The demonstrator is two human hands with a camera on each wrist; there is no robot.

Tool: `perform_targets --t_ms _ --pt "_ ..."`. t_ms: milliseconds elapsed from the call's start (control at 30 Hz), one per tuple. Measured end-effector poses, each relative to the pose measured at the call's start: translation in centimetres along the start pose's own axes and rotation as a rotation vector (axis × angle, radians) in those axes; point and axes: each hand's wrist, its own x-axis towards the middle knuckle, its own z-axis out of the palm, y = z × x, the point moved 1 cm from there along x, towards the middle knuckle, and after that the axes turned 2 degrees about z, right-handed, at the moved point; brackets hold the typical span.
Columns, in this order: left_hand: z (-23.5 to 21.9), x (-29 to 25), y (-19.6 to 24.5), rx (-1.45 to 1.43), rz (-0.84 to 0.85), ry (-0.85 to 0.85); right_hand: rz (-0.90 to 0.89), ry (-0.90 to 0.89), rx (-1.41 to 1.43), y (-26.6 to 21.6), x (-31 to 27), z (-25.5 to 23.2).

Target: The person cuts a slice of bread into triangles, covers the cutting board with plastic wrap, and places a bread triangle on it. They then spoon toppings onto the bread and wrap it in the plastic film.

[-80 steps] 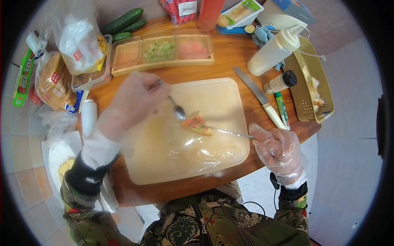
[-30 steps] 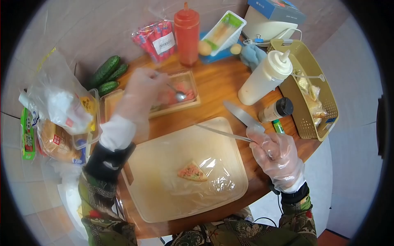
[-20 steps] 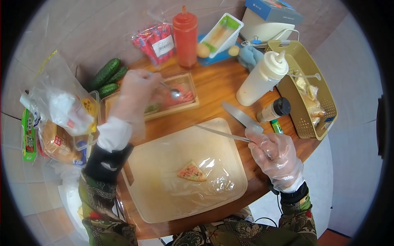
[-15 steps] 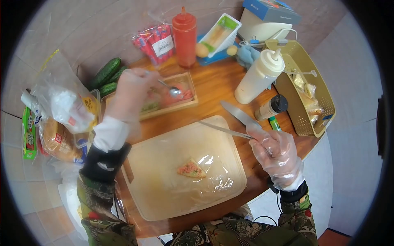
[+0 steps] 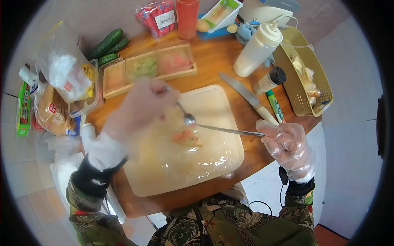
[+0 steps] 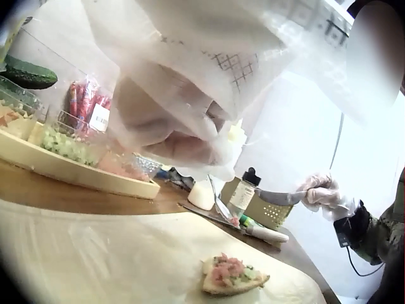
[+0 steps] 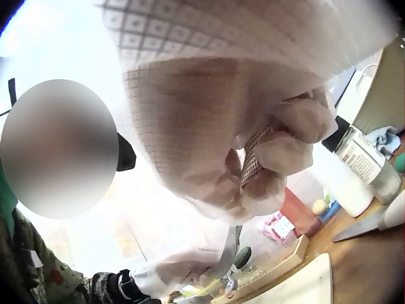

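Observation:
My gloved left hand (image 5: pixel 141 102), blurred, holds a metal spoon (image 5: pixel 189 119) over the upper part of the cutting board (image 5: pixel 213 96). In the left wrist view, pink bits show at the tip of the spoon (image 6: pixel 221 206). Below its bowl lies a triangular piece of bread (image 5: pixel 186 138) topped with pink and green bits. From the right, my gloved right hand (image 5: pixel 287 147) grips a table knife (image 5: pixel 234 131) by the handle. Its blade reaches left over the board, with its tip right at the spoon's bowl. A textured handle (image 7: pixel 253 158) shows between the fingers in the right wrist view.
Behind the board stands a wooden tray (image 5: pixel 147 82) with three filled clear compartments. A larger knife (image 5: pixel 242 90), a seasoning jar (image 5: pixel 269 80), a white squeeze bottle (image 5: pixel 256 51) and a basket (image 5: pixel 305 74) line the right. Bagged bread (image 5: pixel 55 110) and a paper roll (image 5: pixel 88 137) stand left.
My left hand has brought the spoon from the tray's pink compartment down over the board. The right hand has moved the table knife down and right. The head view has tilted downward.

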Motion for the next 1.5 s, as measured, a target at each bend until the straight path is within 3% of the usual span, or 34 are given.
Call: perform_targets --t_ms 33,100,133,200,600,667,1433,1500 --pt "0.4 -0.4 -0.1 -0.013 0.003 -0.037 -0.001 -0.001 -0.002 -0.1 0.0 -0.4" --pt "0.9 -0.9 -0.2 -0.028 0.007 -0.073 0.145 -0.2 0.231 -0.4 0.5 -1.1" --pt "1.1 -1.1 -0.2 -0.011 -0.009 -0.084 0.143 -0.201 0.23 -0.6 0.4 -0.8" --pt "1.3 -1.4 -0.5 0.005 -0.026 -0.092 0.355 -0.032 0.423 -0.9 0.0 -0.1" --pt "2.6 -1.9 -1.2 0.06 0.075 -0.098 0.279 -0.102 0.288 -0.9 -0.3 0.5" --pt "2.8 -1.9 -1.0 0.048 0.161 -0.045 0.28 -0.096 0.276 -0.9 -0.3 0.7" --pt "2.7 -1.7 -1.2 0.066 0.182 -0.047 0.255 -0.046 0.254 -1.2 -0.1 1.1" --pt "2.7 -1.8 -1.2 0.065 0.182 -0.043 0.265 -0.119 0.165 -1.7 0.4 0.6"
